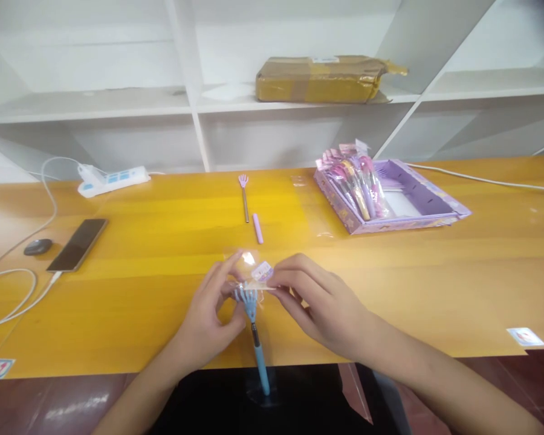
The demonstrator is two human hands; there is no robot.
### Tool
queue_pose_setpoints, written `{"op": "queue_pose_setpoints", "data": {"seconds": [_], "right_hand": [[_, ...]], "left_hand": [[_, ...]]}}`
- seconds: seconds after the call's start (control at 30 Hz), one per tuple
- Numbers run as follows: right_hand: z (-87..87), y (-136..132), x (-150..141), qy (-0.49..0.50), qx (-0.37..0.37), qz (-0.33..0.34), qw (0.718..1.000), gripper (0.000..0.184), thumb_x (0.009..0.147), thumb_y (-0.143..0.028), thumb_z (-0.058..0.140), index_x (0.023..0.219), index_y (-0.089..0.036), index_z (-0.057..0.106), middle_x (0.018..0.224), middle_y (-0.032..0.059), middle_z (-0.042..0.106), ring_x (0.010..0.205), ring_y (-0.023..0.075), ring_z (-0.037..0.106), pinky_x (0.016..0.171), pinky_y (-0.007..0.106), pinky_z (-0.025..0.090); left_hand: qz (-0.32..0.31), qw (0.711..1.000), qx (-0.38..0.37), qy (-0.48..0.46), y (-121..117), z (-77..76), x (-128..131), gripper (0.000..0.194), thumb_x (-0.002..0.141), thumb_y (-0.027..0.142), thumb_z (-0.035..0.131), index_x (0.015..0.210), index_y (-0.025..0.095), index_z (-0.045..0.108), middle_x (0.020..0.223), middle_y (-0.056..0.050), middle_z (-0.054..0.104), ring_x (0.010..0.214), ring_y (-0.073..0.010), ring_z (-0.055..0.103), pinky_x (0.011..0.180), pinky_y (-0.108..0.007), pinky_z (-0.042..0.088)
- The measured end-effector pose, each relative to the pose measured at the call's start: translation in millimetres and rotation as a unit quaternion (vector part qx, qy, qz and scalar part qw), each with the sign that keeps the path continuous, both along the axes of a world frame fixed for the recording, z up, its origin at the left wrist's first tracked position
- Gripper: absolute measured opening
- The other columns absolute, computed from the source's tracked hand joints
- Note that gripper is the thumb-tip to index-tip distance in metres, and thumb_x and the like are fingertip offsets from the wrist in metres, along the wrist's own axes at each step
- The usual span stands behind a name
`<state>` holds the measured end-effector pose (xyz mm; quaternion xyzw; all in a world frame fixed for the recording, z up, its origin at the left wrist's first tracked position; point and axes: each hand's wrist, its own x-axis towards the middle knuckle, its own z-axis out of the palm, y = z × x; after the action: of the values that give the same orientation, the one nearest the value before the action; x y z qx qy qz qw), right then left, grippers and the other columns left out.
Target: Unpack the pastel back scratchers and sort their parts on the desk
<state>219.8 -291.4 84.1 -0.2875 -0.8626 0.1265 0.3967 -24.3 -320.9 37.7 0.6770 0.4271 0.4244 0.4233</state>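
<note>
Blue, clawed scratcher (260,361) seems sleeved in clear film (248,258), pinched by left hand (210,315) and right hand (323,297).

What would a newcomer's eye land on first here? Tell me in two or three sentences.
First, probably the light blue claw-ended stick in clear wrapping, its prongs between the left hand and right hand at the table's near edge. Next, the purple tray toward the back right, its left part filled with packaged pieces, and the brown taped parcel on the white shelf above.
</note>
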Motion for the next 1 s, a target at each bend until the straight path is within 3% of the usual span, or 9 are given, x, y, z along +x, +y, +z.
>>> {"op": "queue_pose_setpoints", "data": {"seconds": [0.17, 0.3, 0.53, 0.7, 0.83, 1.0], "right_hand": [[7.4, 30.4, -11.9, -0.026, -0.004, -0.035, 0.999, 0.009, 0.114, -0.025, 0.054, 0.116, -0.021, 0.062, 0.104, 0.0071, 0.078, 0.085, 0.0171, 0.076, 0.072, 0.028, 0.059], [3.8, 44.0, -15.9, -0.016, -0.015, -0.061, 0.998, 0.01, 0.114, -0.029, 0.055, 0.116, -0.021, 0.06, 0.092, 0.0036, 0.078, 0.07, 0.0149, 0.073, 0.063, 0.025, 0.053], [0.8, 51.5, -18.2, -0.002, -0.055, -0.062, 0.997, 0.01, 0.115, -0.031, 0.052, 0.116, -0.022, 0.055, 0.096, 0.0034, 0.082, 0.063, 0.0123, 0.071, 0.057, 0.022, 0.045], [4.2, 57.0, -17.9, -0.012, -0.029, -0.064, 0.997, 0.013, 0.115, -0.032, 0.052, 0.119, -0.022, 0.059, 0.092, 0.0031, 0.079, 0.064, 0.0138, 0.07, 0.058, 0.024, 0.045], [6.4, 61.7, -15.7, -0.036, -0.028, -0.062, 0.997, 0.017, 0.115, -0.031, 0.052, 0.124, -0.022, 0.063, 0.101, 0.0058, 0.079, 0.078, 0.0175, 0.074, 0.068, 0.027, 0.053], [6.0, 67.2, -14.3, -0.064, -0.023, -0.037, 0.997, 0.026, 0.116, -0.032, 0.049, 0.133, -0.021, 0.066, 0.111, 0.009, 0.078, 0.092, 0.0197, 0.076, 0.079, 0.031, 0.059]], "left_hand": [[0.019, 1.0, 0.015, 0.011, 1.0, 4.0, 2.4, 0.074, 0.098, 0.012, 0.062, 0.165, 0.038, 0.045, 0.163, -0.012, 0.05, 0.102, -0.0174, 0.074, 0.099, -0.04, 0.066], [0.003, 1.0, -0.009, 0.008, 0.4, 7.9, 3.5, 0.07, 0.1, 0.011, 0.058, 0.164, 0.034, 0.042, 0.159, -0.014, 0.054, 0.098, -0.0168, 0.074, 0.097, -0.041, 0.066], [0.005, 0.999, 0.002, -0.043, -4.9, -3.0, 3.2, 0.045, 0.107, 0.018, 0.058, 0.141, 0.034, 0.034, 0.17, -0.015, 0.038, 0.12, -0.0186, 0.072, 0.1, -0.041, 0.065], [-0.01, 1.0, -0.017, -0.024, -4.8, -3.8, -1.0, 0.057, 0.109, 0.023, 0.059, 0.157, 0.037, 0.032, 0.171, -0.014, 0.039, 0.133, -0.0233, 0.067, 0.114, -0.05, 0.059], [-0.049, 0.996, -0.028, -0.065, -0.8, 1.1, -4.0, 0.064, 0.108, 0.023, 0.062, 0.163, 0.038, 0.035, 0.174, -0.013, 0.039, 0.153, -0.0298, 0.054, 0.131, -0.059, 0.044], [-0.084, 0.987, -0.033, -0.13, 4.4, 4.8, -6.8, 0.07, 0.105, 0.029, 0.069, 0.167, 0.037, 0.039, 0.176, -0.013, 0.039, 0.162, -0.0354, 0.043, 0.134, -0.063, 0.038]]}}
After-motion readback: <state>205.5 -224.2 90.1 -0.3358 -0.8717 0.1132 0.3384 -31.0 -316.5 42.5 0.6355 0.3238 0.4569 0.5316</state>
